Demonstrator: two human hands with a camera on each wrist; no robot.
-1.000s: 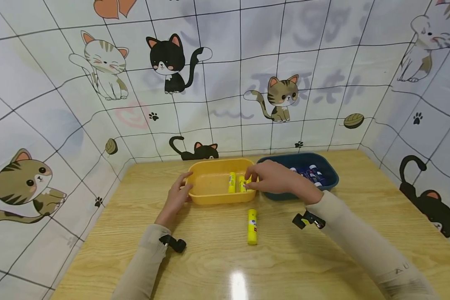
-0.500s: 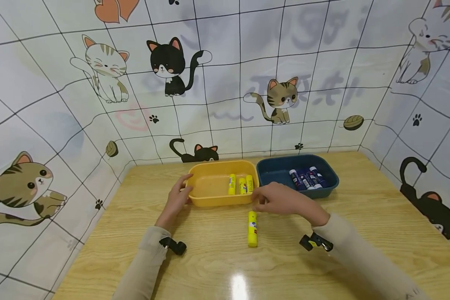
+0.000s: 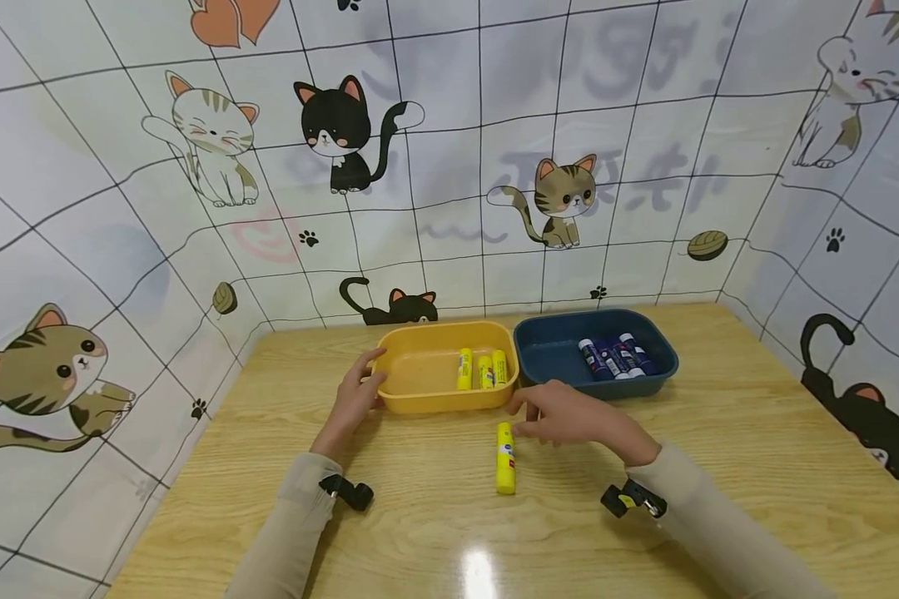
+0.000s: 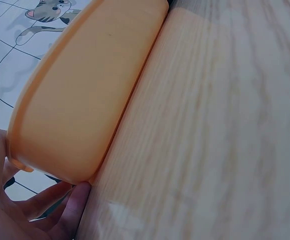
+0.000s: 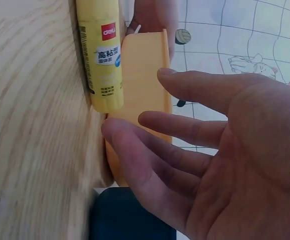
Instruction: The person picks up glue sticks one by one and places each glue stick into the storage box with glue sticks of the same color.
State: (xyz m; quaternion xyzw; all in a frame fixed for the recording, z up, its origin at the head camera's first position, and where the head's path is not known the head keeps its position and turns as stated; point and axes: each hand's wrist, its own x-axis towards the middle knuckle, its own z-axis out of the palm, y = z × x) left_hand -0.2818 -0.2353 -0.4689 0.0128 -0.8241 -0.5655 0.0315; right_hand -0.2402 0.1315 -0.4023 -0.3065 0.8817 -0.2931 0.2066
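A yellow glue stick (image 3: 505, 457) lies on the table, its white label showing in the right wrist view. My right hand (image 3: 565, 413) hovers just right of its far end, apart from it, with thumb and fingers spread around bare air. On the left, my left hand (image 3: 355, 401) rests against the end of a yellow plastic bin (image 3: 419, 402). Its fingers touch the bin's end from rim to base in the left wrist view. Inside that bin, 3 yellow glue sticks (image 3: 465, 368) lie at the right side.
A dark blue bin (image 3: 547, 339) stands right beside the yellow one. Several dark blue glue sticks (image 3: 593, 359) lie in its right part. Walls covered with a cat-print sheet (image 3: 449, 166) close off the back and sides of the wooden table (image 3: 419, 516).
My right hand has drawn back from over the yellow bin towards the loose glue stick, and its fingers have spread. My left hand has stayed at the bin's end.
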